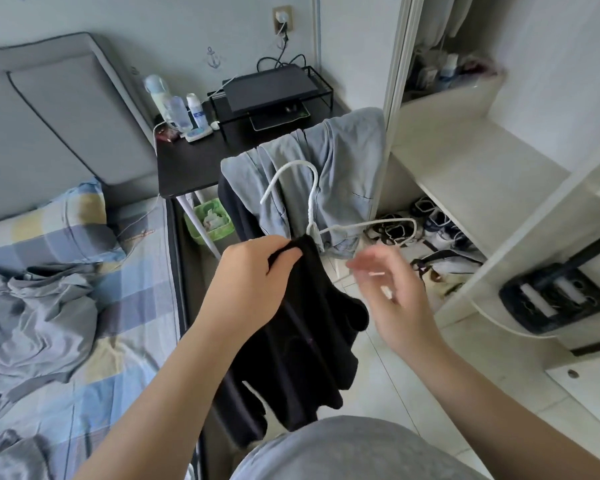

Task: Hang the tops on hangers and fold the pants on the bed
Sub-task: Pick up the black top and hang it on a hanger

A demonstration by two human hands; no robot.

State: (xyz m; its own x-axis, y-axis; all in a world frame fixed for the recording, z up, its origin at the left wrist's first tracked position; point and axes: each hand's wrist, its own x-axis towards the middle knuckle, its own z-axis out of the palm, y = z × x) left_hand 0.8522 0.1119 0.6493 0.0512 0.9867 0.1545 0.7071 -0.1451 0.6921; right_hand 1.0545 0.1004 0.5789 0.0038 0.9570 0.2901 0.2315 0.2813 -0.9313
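- Head view: the bed (132,271) fills the left edge, with a heap of grey clothes (39,306) lying crumpled on it, well apart from both hands.
- A dark desk (194,161) stands beyond the bed's corner, behind the work and out of the way.
- The left hand (253,282) pinches the black top (305,341) at its upper edge, just where the cloth meets the hanger's neck. The rest of the top hangs straight down in front of the person.
- The white hanger (313,202) stands hook up. Its long axis runs left to right, the left arm hidden under the top and the right arm bare, reaching out toward the wardrobe.
- A blue garment (343,157) is draped over a chair back directly behind the hook, close enough to catch it if the hanger is pushed forward.
- The right hand (392,292) is blurred, with its fingers loose and spread. It appears to grip nothing and hovers just below the bare arm, so it is the nearer hand to it.
- The coming move likely turns on that bare arm: the top's loose shoulder, slumped between the hands, must be drawn rightward over it.
- The wardrobe (465,174) stands open at the right. Its shelf edge juts in close, and the freest room lies over the floor between the person and the chair.
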